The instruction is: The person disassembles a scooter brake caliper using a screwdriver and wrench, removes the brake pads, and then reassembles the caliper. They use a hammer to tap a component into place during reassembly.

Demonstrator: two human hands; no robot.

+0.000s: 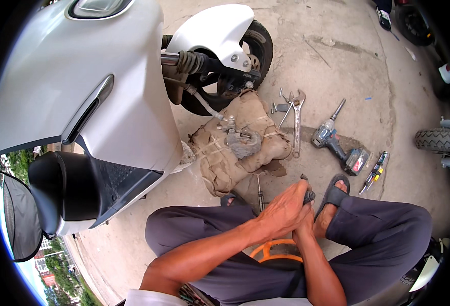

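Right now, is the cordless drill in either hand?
No. The cordless drill lies on the concrete, apart from the left hand and right hand, which are clasped together on a small dark tool.

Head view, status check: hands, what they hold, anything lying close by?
Left hand and right hand clasped together on a small dark tool. Brake caliper rests on the rag bundle ahead. Wrench and cordless drill lie on the concrete.

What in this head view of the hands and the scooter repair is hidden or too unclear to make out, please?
- Small dark tool: mostly wrapped by the left hand; its kind is unclear.
- Right hand: largely covered by the left hand.
- Brake caliper on the cloth bundle: too small for detail.
- Front wheel: partly behind the white fender.
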